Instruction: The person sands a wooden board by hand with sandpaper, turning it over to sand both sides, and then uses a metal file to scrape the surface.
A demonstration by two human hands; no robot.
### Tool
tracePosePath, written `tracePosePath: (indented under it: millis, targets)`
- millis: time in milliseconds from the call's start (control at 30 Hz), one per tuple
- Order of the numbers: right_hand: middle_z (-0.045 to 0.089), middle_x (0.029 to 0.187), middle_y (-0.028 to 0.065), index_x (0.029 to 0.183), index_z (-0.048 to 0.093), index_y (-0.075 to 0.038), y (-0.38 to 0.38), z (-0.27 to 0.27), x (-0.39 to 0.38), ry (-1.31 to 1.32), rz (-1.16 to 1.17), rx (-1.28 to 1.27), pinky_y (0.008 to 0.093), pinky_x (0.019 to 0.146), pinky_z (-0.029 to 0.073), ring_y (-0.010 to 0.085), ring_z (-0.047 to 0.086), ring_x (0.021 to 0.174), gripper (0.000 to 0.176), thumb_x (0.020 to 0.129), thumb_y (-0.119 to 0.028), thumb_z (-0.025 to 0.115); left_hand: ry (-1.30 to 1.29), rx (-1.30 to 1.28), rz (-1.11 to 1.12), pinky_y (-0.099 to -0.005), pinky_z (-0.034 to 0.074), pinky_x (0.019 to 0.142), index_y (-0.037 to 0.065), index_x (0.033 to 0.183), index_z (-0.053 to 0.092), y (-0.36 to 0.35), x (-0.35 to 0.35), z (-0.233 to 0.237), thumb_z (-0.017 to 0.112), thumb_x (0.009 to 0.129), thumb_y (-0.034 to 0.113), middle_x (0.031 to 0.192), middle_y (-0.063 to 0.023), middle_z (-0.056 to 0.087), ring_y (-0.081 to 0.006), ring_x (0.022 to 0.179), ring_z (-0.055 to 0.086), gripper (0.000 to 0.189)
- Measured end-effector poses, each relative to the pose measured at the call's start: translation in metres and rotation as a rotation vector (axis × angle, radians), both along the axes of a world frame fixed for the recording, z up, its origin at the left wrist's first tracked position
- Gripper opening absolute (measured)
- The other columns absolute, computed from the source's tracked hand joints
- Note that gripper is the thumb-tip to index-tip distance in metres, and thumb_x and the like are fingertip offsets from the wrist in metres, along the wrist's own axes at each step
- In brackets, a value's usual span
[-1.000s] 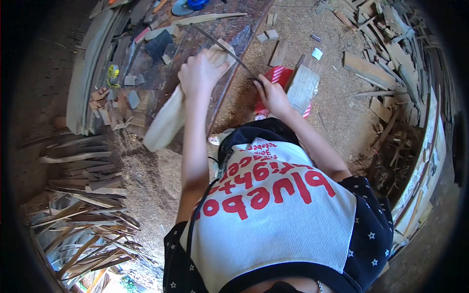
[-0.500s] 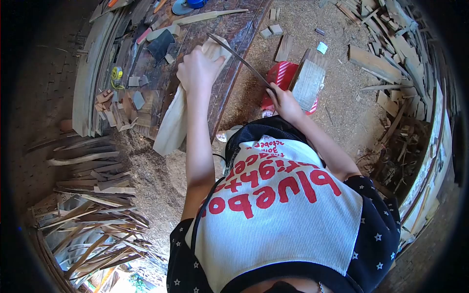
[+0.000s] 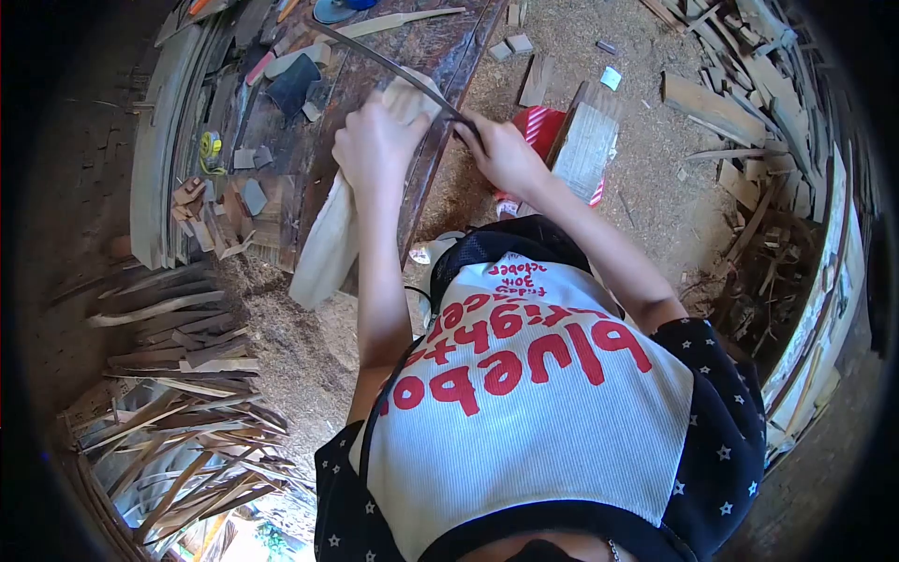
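Observation:
My left hand [image 3: 375, 140] is closed round a pale, shaped piece of wood [image 3: 328, 245] that lies along the edge of the dark wooden bench [image 3: 433, 64]. My right hand [image 3: 501, 153] grips the near end of a long, thin dark file [image 3: 379, 62]. The file crosses over the upper end of the wood, just beyond my left hand, and its far tip reaches over the bench. Whether the file touches the wood is hard to tell.
On the bench are a dark cloth-like piece [image 3: 294, 86], a yellow tape measure [image 3: 210, 145] and wood offcuts [image 3: 253, 197]. A board [image 3: 587, 148] rests on a red striped object [image 3: 543, 126] at the right. Scrap piles [image 3: 201, 412] flank the sawdust-covered floor.
My right hand has moved up and left with the file, so more of the file now reaches past the wood over the bench. My left hand stays on the wood.

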State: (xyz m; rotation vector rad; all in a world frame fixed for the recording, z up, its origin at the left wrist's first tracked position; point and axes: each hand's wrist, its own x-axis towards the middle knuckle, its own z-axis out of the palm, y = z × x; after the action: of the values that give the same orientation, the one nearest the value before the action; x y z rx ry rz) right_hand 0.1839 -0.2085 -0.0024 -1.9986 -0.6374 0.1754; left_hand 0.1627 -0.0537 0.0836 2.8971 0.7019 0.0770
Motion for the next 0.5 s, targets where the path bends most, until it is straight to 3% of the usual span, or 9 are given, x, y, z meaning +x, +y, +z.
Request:
tracePosePath:
  millis: [67,200,300,400,500]
  targets:
    - [0.061,0.076,0.0284,0.112,0.055,-0.003,0.003,0.007,0.007,0.025,-0.007,-0.127,0.0519,0.066,0.048,0.0455,0.060,0.074,0.029,0.095,-0.025,0.049,0.001,-0.007,0.004,-0.0447,0.054,0.073,0.005,0.099,0.065,0.003,0.002,-0.003,0.074,0.066,0.047,0.088,-0.0212,0.068,-0.0381,0.085,0.067,0.054]
    - [0.062,0.077,0.0271,0.112,0.056,-0.004,-0.041,-0.048,-0.031,0.076,-0.027,-0.099,0.0509,0.068,0.049,0.0440,0.061,0.076,0.029,0.095,-0.026,0.050,-0.036,0.015,0.065,-0.0448,0.054,0.074,0.009,0.102,0.066,0.028,0.009,-0.014,0.074,0.066,0.047,0.090,-0.0203,0.068,-0.0387,0.085,0.066,0.054]
    - [0.062,0.077,0.0269,0.112,0.056,-0.005,-0.057,-0.052,-0.034,0.192,-0.061,-0.143,0.0506,0.067,0.049,0.0439,0.061,0.075,0.027,0.094,-0.025,0.051,-0.029,0.015,-0.012,-0.0447,0.054,0.075,0.012,0.104,0.067,0.025,0.005,-0.010,0.075,0.065,0.048,0.090,-0.0192,0.068,-0.0386,0.086,0.066,0.054]
    - [0.061,0.077,0.0271,0.113,0.055,-0.005,-0.021,-0.007,-0.009,0.053,0.038,-0.091,0.0508,0.066,0.049,0.0443,0.060,0.074,0.027,0.094,-0.024,0.051,0.007,0.013,-0.082,-0.0446,0.054,0.075,0.012,0.103,0.067,0.006,0.000,-0.001,0.075,0.064,0.049,0.089,-0.0187,0.069,-0.0383,0.086,0.066,0.054]
    - [0.061,0.076,0.0266,0.114,0.054,-0.005,0.008,-0.001,-0.001,0.027,-0.023,-0.037,0.0512,0.064,0.048,0.0441,0.060,0.072,0.027,0.094,-0.023,0.052,0.037,-0.002,-0.074,-0.0445,0.054,0.075,0.012,0.102,0.067,0.003,0.002,-0.001,0.075,0.064,0.049,0.090,-0.0186,0.069,-0.0382,0.086,0.066,0.054]
